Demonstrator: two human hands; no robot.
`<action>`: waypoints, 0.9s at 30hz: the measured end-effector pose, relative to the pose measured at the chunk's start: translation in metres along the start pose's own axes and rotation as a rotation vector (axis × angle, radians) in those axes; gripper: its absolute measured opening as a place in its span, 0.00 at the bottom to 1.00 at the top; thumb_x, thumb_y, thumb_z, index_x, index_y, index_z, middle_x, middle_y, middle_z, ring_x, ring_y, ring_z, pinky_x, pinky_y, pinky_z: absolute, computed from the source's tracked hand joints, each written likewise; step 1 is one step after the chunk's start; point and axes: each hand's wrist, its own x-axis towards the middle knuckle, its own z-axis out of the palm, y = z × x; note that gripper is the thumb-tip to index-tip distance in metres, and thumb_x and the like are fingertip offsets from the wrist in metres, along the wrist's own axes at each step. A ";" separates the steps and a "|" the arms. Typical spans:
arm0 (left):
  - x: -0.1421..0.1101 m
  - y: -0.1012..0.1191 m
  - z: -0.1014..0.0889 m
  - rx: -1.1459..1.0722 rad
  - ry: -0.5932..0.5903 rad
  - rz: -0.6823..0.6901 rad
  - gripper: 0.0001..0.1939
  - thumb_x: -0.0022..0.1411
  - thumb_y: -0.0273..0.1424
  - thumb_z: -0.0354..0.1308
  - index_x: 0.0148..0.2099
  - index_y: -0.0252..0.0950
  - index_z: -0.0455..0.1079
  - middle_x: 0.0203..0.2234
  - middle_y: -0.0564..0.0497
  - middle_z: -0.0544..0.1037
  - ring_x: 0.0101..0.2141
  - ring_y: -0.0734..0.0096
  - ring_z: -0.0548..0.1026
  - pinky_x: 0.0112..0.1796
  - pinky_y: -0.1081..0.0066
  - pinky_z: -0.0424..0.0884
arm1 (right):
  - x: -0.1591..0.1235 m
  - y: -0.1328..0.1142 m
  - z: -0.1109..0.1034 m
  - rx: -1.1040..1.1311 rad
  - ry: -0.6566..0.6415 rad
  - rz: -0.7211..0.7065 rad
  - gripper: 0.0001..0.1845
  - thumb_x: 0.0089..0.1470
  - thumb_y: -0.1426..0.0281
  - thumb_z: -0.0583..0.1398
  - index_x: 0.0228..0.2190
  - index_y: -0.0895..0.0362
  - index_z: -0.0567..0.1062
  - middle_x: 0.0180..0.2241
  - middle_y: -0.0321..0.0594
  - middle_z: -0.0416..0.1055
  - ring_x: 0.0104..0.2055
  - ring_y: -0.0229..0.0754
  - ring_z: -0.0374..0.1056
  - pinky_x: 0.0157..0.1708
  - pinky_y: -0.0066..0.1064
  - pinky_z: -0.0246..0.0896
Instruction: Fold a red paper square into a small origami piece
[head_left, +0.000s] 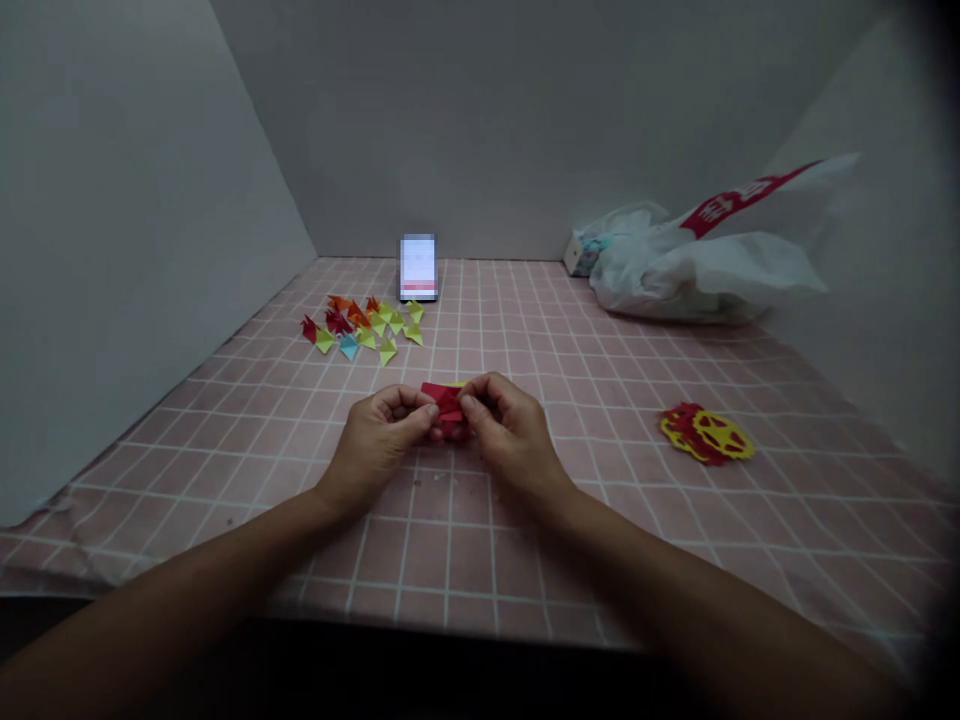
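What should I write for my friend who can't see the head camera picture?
A left hand and right hand pinch red paper over a pink checked tablecloth. Behind are small folded papers, a lit screen and a white plastic bag; red and yellow cutouts lie to the right.

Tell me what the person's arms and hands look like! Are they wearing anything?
The left hand and right hand wear no gloves. I see no rings, but some fingers are hidden. The left forearm and right forearm are slim at the wrists and wider lower down, with no sleeves, watch or bracelet showing.
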 end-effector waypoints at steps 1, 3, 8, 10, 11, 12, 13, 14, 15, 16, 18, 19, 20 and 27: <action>0.000 0.000 0.000 -0.004 0.000 -0.005 0.11 0.51 0.31 0.70 0.32 0.32 0.73 0.24 0.54 0.80 0.25 0.76 0.77 0.32 0.75 0.76 | 0.000 0.000 0.000 0.008 -0.004 0.007 0.04 0.56 0.71 0.58 0.29 0.56 0.70 0.28 0.36 0.70 0.30 0.39 0.66 0.31 0.32 0.62; 0.000 0.000 0.000 -0.008 -0.003 -0.009 0.11 0.51 0.32 0.70 0.32 0.32 0.73 0.24 0.53 0.80 0.25 0.76 0.77 0.33 0.75 0.76 | 0.001 -0.002 0.000 0.008 -0.014 0.025 0.03 0.54 0.72 0.59 0.28 0.56 0.70 0.28 0.36 0.71 0.30 0.39 0.67 0.31 0.32 0.63; -0.001 0.001 0.002 0.009 -0.014 -0.002 0.10 0.51 0.31 0.70 0.32 0.33 0.72 0.23 0.54 0.80 0.25 0.77 0.77 0.31 0.76 0.75 | -0.001 -0.003 0.000 -0.034 -0.002 0.026 0.04 0.53 0.73 0.59 0.27 0.56 0.69 0.28 0.36 0.70 0.30 0.39 0.67 0.31 0.32 0.61; -0.001 0.002 0.002 0.008 -0.020 -0.001 0.10 0.51 0.31 0.69 0.32 0.33 0.72 0.22 0.54 0.79 0.24 0.76 0.77 0.31 0.76 0.75 | -0.002 -0.002 0.001 -0.022 -0.005 0.022 0.04 0.54 0.72 0.58 0.27 0.55 0.68 0.27 0.36 0.69 0.30 0.39 0.66 0.30 0.32 0.61; -0.001 0.002 0.002 0.007 -0.020 -0.001 0.10 0.51 0.31 0.69 0.32 0.33 0.72 0.22 0.54 0.79 0.24 0.76 0.77 0.30 0.75 0.75 | -0.002 -0.001 0.001 -0.011 -0.005 0.018 0.04 0.55 0.72 0.58 0.28 0.55 0.68 0.27 0.35 0.69 0.29 0.38 0.66 0.30 0.32 0.61; -0.001 0.002 0.002 0.009 -0.018 -0.001 0.10 0.51 0.31 0.69 0.32 0.33 0.72 0.22 0.54 0.79 0.24 0.76 0.76 0.30 0.75 0.74 | -0.002 0.001 0.000 0.001 -0.003 0.011 0.03 0.55 0.71 0.58 0.29 0.55 0.68 0.27 0.35 0.68 0.29 0.38 0.65 0.30 0.31 0.60; -0.001 0.001 0.001 0.013 -0.013 0.000 0.10 0.51 0.31 0.69 0.32 0.33 0.71 0.22 0.54 0.79 0.23 0.76 0.76 0.30 0.75 0.74 | -0.001 0.002 0.000 0.014 0.001 0.003 0.03 0.56 0.71 0.57 0.30 0.55 0.68 0.28 0.34 0.68 0.30 0.38 0.65 0.30 0.31 0.60; -0.001 0.001 0.001 0.020 -0.009 0.002 0.10 0.51 0.31 0.69 0.32 0.33 0.71 0.21 0.54 0.78 0.23 0.77 0.76 0.30 0.75 0.74 | 0.000 0.003 -0.001 0.028 0.006 -0.005 0.02 0.57 0.70 0.57 0.31 0.54 0.68 0.29 0.34 0.67 0.30 0.38 0.65 0.31 0.31 0.61; -0.001 0.001 0.001 0.028 -0.007 0.004 0.10 0.51 0.31 0.69 0.31 0.33 0.71 0.21 0.55 0.78 0.23 0.77 0.76 0.29 0.76 0.74 | 0.001 0.003 -0.002 0.040 0.009 -0.014 0.02 0.58 0.70 0.56 0.33 0.55 0.68 0.30 0.35 0.68 0.31 0.38 0.65 0.31 0.31 0.61; -0.001 0.001 0.001 0.039 -0.007 0.006 0.10 0.51 0.31 0.69 0.31 0.33 0.71 0.21 0.55 0.78 0.23 0.77 0.75 0.29 0.76 0.74 | 0.002 0.004 -0.003 0.053 0.004 -0.021 0.02 0.59 0.69 0.56 0.34 0.55 0.69 0.31 0.35 0.68 0.32 0.37 0.65 0.32 0.31 0.61; -0.001 0.002 0.001 0.063 -0.015 0.002 0.10 0.52 0.31 0.68 0.31 0.33 0.70 0.20 0.55 0.77 0.22 0.77 0.75 0.29 0.76 0.73 | 0.005 0.004 -0.004 0.080 -0.022 -0.015 0.04 0.59 0.67 0.57 0.35 0.55 0.70 0.32 0.35 0.68 0.33 0.37 0.66 0.33 0.31 0.61; -0.002 0.002 0.001 0.074 -0.021 -0.002 0.09 0.52 0.31 0.68 0.31 0.33 0.70 0.20 0.55 0.77 0.22 0.77 0.75 0.28 0.76 0.73 | 0.005 0.004 -0.004 0.098 -0.045 0.002 0.05 0.58 0.66 0.58 0.34 0.55 0.70 0.31 0.35 0.69 0.33 0.38 0.66 0.33 0.31 0.62; -0.002 0.003 0.001 0.085 -0.026 -0.006 0.09 0.52 0.30 0.67 0.31 0.33 0.70 0.20 0.56 0.77 0.22 0.77 0.75 0.28 0.76 0.73 | 0.006 0.004 -0.005 0.115 -0.070 0.023 0.07 0.58 0.65 0.60 0.34 0.56 0.71 0.31 0.35 0.69 0.33 0.38 0.66 0.33 0.31 0.62; -0.001 0.007 0.002 0.140 -0.066 0.001 0.07 0.52 0.30 0.66 0.29 0.33 0.70 0.22 0.55 0.77 0.23 0.77 0.75 0.28 0.76 0.72 | 0.006 0.003 -0.003 0.184 -0.178 0.106 0.07 0.52 0.66 0.64 0.31 0.56 0.73 0.30 0.36 0.71 0.31 0.37 0.68 0.31 0.30 0.64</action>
